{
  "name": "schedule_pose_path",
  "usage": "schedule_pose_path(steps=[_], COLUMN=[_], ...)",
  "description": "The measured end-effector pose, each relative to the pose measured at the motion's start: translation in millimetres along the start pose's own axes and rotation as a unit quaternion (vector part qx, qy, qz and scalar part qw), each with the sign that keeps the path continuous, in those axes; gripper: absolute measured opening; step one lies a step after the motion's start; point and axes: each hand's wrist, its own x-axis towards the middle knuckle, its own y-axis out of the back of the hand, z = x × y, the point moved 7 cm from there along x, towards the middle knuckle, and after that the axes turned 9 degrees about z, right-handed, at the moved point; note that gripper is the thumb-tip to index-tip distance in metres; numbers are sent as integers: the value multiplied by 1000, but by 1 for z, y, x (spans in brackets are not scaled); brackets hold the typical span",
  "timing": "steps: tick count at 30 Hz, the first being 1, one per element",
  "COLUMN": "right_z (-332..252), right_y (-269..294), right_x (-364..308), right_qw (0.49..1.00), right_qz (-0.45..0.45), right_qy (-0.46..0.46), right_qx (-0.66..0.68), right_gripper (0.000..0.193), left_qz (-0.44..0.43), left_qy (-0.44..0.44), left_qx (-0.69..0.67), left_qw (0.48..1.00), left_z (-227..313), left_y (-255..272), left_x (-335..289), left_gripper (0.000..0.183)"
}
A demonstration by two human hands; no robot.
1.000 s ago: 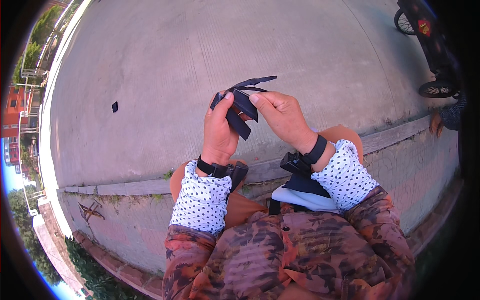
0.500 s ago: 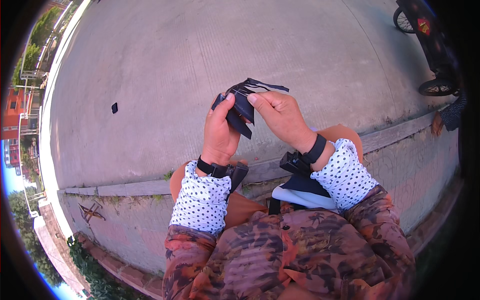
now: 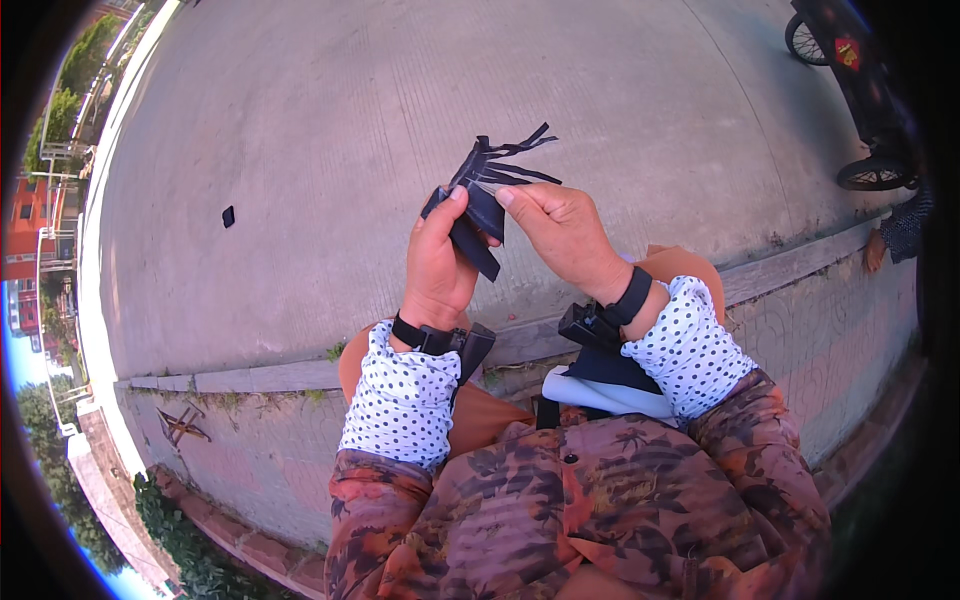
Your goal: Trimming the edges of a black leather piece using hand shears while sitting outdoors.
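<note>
My left hand (image 3: pixel 438 265) is closed on a dark fabric piece (image 3: pixel 484 214), its thumb pressed on the front. Several narrow strips (image 3: pixel 520 146) fan out from the piece's upper end, and a flat dark flap (image 3: pixel 474 249) hangs below. My right hand (image 3: pixel 565 232) pinches thumb against finger at the right side of the fabric. From that pinch a thin pale needle-like sliver (image 3: pixel 487 188) reaches toward the base of the strips; its exact kind is too small to tell. Both wrists carry black straps with small boxes.
A folded dark and white cloth (image 3: pixel 610 392) lies by my lap. On the concrete ground (image 3: pixel 330 110) at left is a small black object (image 3: pixel 229 216). A low wall ledge (image 3: pixel 250 378) runs under my legs. At right are a wheeled cart (image 3: pixel 858 95) and another person's hand (image 3: pixel 875 250).
The strips have swung upward and spread apart, where before they bunched to the right over my right thumb. The fabric is slightly turned in my left hand. My right hand has barely moved.
</note>
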Motion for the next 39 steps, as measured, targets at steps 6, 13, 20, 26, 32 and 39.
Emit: schedule_pose_path(steps=[6, 13, 20, 26, 32, 39], right_z=[4, 15, 15, 16, 13, 10], right_y=[0, -1, -10, -11, -11, -12], right_x=[-1, -4, -10, -14, -17, -17], right_qw=[999, 994, 974, 967, 958, 970], right_qz=[-21, -44, -115, -139, -155, -148], right_qy=[-33, -92, -166, -187, -208, -162], right_qx=[10, 49, 104, 105, 125, 105], right_gripper=[27, 31, 36, 36, 35, 34], left_qz=[-11, -8, -77, -61, -49, -46], left_qy=[-4, 0, -19, -10, 2, 0], left_qx=[-5, -83, -132, -166, -174, -154], left_qw=[1000, 996, 988, 984, 984, 987], left_z=[0, 15, 34, 36, 34, 27], left_y=[0, 10, 20, 23, 19, 24], left_x=[0, 5, 2, 1, -1, 5], left_gripper=[18, 21, 23, 24, 26, 30])
